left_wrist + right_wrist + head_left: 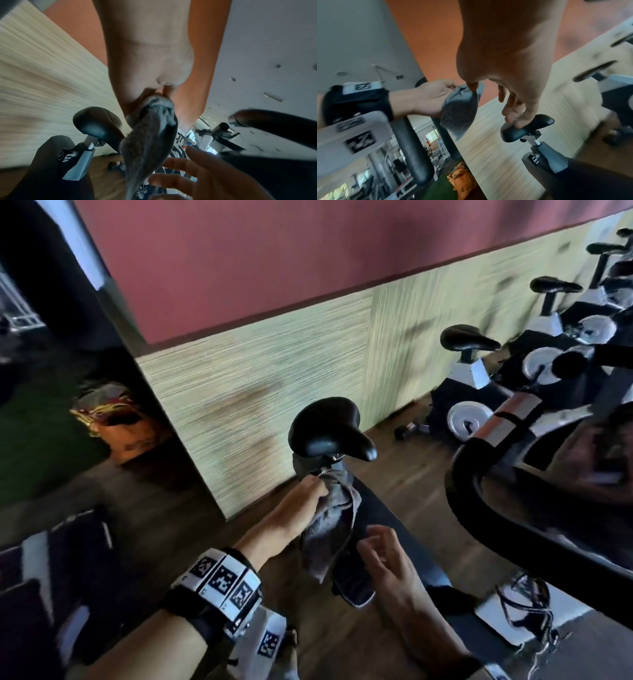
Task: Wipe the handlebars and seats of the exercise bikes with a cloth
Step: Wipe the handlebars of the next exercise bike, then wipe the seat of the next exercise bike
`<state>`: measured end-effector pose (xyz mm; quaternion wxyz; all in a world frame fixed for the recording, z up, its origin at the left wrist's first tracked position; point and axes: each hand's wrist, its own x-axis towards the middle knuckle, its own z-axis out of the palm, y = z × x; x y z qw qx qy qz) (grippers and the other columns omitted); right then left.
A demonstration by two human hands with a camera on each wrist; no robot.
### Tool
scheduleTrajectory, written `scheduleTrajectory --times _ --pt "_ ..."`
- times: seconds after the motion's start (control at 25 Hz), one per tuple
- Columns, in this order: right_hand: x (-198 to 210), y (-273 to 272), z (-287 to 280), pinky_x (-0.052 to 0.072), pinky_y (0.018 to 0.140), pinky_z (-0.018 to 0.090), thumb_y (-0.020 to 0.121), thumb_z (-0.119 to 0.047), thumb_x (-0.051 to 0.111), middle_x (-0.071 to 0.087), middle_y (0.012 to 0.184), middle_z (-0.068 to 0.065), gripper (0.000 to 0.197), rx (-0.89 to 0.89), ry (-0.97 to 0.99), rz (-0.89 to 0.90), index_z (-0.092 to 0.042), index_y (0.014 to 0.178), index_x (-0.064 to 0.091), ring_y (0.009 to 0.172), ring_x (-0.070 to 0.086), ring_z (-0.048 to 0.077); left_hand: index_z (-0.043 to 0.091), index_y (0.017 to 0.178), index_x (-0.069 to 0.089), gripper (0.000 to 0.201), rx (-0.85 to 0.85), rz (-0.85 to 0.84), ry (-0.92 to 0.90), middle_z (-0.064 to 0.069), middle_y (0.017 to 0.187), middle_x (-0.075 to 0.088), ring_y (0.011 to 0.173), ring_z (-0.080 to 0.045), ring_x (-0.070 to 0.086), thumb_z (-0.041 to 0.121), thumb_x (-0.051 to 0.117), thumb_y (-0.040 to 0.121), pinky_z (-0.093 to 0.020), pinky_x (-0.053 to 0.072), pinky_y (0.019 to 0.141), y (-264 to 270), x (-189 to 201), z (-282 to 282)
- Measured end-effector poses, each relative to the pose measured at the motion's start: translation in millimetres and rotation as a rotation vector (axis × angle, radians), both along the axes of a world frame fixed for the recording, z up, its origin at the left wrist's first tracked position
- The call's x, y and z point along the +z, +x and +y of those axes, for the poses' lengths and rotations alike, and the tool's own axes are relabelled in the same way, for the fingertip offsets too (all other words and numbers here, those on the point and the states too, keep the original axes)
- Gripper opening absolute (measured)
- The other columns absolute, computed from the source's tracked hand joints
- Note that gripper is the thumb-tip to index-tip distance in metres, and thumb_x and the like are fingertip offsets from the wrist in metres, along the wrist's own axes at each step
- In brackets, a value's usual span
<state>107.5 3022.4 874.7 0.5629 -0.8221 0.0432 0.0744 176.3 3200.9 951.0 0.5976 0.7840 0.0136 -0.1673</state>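
My left hand grips a bunched grey cloth just below the black seat of the nearest bike; the cloth hangs down from the fist. In the left wrist view the cloth dangles beside the seat. My right hand hovers beside the cloth's lower end with its fingers loosely spread and holds nothing. The right wrist view has its fingers above the seat, and my left hand holding the cloth. The bike's black handlebar curves in at the right.
Further exercise bikes stand in a row along the striped wall at the right. A small dumbbell lies on the wood floor by the wall. An orange bag sits at the left by a dark pillar.
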Motion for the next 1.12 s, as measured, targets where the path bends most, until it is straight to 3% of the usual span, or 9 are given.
scheduleTrajectory --times 0.12,0.24,0.4,0.52,0.64,0.76,0.88,1.04,1.12 --pt "12 54 31 0.049 0.078 0.026 0.103 -0.039 0.055 0.071 0.098 -0.008 0.02 -0.016 0.461 0.246 -0.024 0.113 0.062 0.09 0.065 0.008 0.012 0.097 0.065 0.001 -0.018 0.017 -0.051 -0.002 0.086 0.072 0.08 -0.011 0.068 0.013 0.065 0.097 -0.023 0.051 0.071 38 -9 21" --pt "0 116 57 0.058 0.071 0.038 0.107 -0.013 0.048 0.073 0.09 0.006 0.017 -0.134 0.531 0.251 -0.01 0.103 0.064 0.08 0.072 0.019 0.017 0.108 0.071 0.02 -0.087 -0.029 -0.013 -0.003 0.102 0.077 0.096 -0.018 0.073 0.026 0.077 0.091 -0.03 0.058 0.085 95 -19 47" --pt "-25 191 77 0.052 0.069 0.04 0.101 -0.023 0.06 0.07 0.087 0.01 0.014 -0.42 0.24 0.207 -0.011 0.096 0.064 0.079 0.066 0.026 0.025 0.101 0.07 0.024 -0.057 -0.089 0.097 0.004 0.095 0.076 0.089 -0.01 0.072 0.033 0.084 0.083 -0.025 0.057 0.077 174 -33 72" --pt "-21 234 93 0.049 0.071 0.036 0.105 -0.038 0.053 0.071 0.088 0.011 0.034 -0.449 0.563 0.379 -0.009 0.101 0.069 0.078 0.063 0.023 0.02 0.098 0.07 0.022 -0.067 -0.102 0.034 0.003 0.091 0.076 0.084 -0.008 0.072 0.025 0.085 0.082 -0.019 0.054 0.072 222 -45 69" --pt "-14 271 103 0.054 0.083 0.044 0.106 -0.041 0.049 0.076 0.103 0.017 0.04 -0.468 0.768 0.366 -0.01 0.111 0.074 0.093 0.07 0.033 0.021 0.092 0.073 0.007 -0.121 -0.116 0.044 0.008 0.084 0.076 0.08 0.002 0.07 0.027 0.076 0.091 -0.014 0.051 0.073 259 -64 50" --pt "-41 317 95 0.056 0.084 0.051 0.104 -0.037 0.056 0.075 0.096 0.018 0.034 -0.509 0.422 0.212 -0.006 0.103 0.07 0.097 0.071 0.04 0.017 0.083 0.073 0.036 -0.169 -0.238 0.268 0.005 0.08 0.072 0.082 -0.008 0.069 0.049 0.059 0.093 -0.029 0.052 0.079 299 -92 34" --pt "-68 371 68 0.046 0.076 0.04 0.104 -0.027 0.054 0.069 0.091 0.011 0.02 -0.517 -0.025 0.146 -0.008 0.097 0.058 0.094 0.065 0.036 0.013 0.068 0.064 0.048 -0.201 -0.2 0.47 0.003 0.063 0.064 0.066 -0.017 0.064 0.053 0.055 0.093 -0.035 0.052 0.065 350 -126 34" --pt "-92 443 48 0.039 0.082 0.032 0.102 -0.013 0.055 0.062 0.12 0.022 0.03 -0.219 -0.242 0.076 -0.003 0.13 0.048 0.108 0.058 0.039 0.017 0.094 0.068 0.016 -0.078 -0.39 0.555 -0.001 0.096 0.065 0.094 -0.02 0.06 0.032 0.061 0.095 -0.035 0.049 0.08 423 -173 33" --pt "-115 465 49 0.038 0.104 0.038 0.097 -0.015 0.058 0.048 0.136 0.025 0.056 -0.128 -0.554 -0.033 -0.001 0.147 0.037 0.121 0.046 0.04 0.014 0.104 0.063 0.018 -0.034 -0.516 0.617 -0.007 0.104 0.057 0.101 -0.025 0.053 0.028 0.06 0.094 -0.038 0.046 0.085 457 -193 29"
